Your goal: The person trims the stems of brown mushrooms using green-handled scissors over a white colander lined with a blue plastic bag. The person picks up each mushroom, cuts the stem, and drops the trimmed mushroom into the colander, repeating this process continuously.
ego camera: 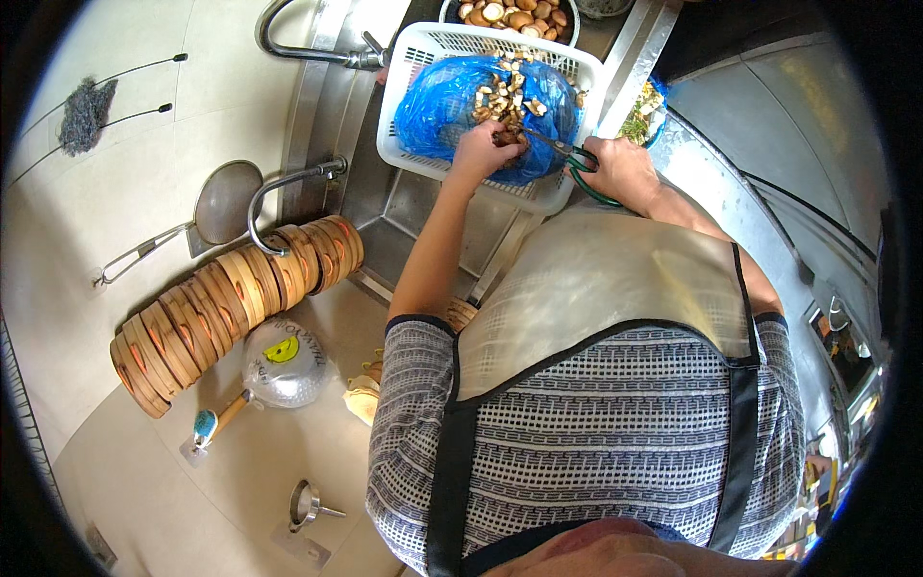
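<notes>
A white plastic basket (393, 148) stands over the sink, and a blue plastic bag (433, 108) lies inside it. Cut mushroom pieces (509, 90) are heaped on the bag. With bent fingers my left hand (484, 153) pinches a dark brown mushroom piece (512, 138) above the bag. From the right, my right hand (621, 172) grips green-handled scissors (593, 189), whose blades point left at the pinched piece. How far the blades are apart is hard to tell. A bowl of whole brown mushrooms (523, 16) sits behind the basket.
Two curved metal taps (303, 52) reach over the sink (407, 216) from the left. Stacked bamboo steamers (238, 288) line the wall below a hanging strainer (229, 202). At the right is a blue-lined container (643, 119) with scraps. A small metal funnel (306, 503) hangs lower left.
</notes>
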`<state>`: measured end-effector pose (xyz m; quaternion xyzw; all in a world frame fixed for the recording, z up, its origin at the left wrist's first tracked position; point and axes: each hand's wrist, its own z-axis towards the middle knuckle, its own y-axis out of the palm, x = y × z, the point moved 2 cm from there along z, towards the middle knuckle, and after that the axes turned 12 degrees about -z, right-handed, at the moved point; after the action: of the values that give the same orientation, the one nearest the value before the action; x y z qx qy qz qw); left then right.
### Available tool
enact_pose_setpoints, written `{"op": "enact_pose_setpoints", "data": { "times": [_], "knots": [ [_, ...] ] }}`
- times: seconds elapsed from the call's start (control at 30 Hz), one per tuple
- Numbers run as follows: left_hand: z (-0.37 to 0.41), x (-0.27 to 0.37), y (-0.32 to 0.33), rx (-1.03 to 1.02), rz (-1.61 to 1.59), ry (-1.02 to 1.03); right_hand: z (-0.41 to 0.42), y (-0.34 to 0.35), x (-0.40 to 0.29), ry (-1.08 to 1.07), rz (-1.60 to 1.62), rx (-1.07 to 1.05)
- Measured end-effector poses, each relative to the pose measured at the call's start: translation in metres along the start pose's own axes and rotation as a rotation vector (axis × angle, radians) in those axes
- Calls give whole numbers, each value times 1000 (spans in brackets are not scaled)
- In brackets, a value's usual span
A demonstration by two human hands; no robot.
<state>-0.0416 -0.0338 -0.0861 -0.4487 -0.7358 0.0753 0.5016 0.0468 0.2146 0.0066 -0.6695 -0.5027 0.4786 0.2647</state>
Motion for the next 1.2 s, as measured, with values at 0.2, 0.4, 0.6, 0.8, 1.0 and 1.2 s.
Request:
{"op": "enact_pose_setpoints", "data": {
  "times": [0.2,0.4,0.6,0.8,1.0,1.2],
  "knots": [
    [-23,22,-5,248,-58,127,1,5,1,-16,11,6],
    [-60,50,-39,145,-826,14,-1,-3,-5,-78,90,41],
    [-69,56,-29,220,-988,142,1,-2,-7,-150,146,88],
    [-75,81,-19,178,-842,114,-1,1,-7,-166,67,159],
    [-77,72,-19,255,-864,97,2,5,-4,-126,-40,32],
    [-70,55,-47,358,397,459,4,13,7,-79,-18,103]
  ]
}}
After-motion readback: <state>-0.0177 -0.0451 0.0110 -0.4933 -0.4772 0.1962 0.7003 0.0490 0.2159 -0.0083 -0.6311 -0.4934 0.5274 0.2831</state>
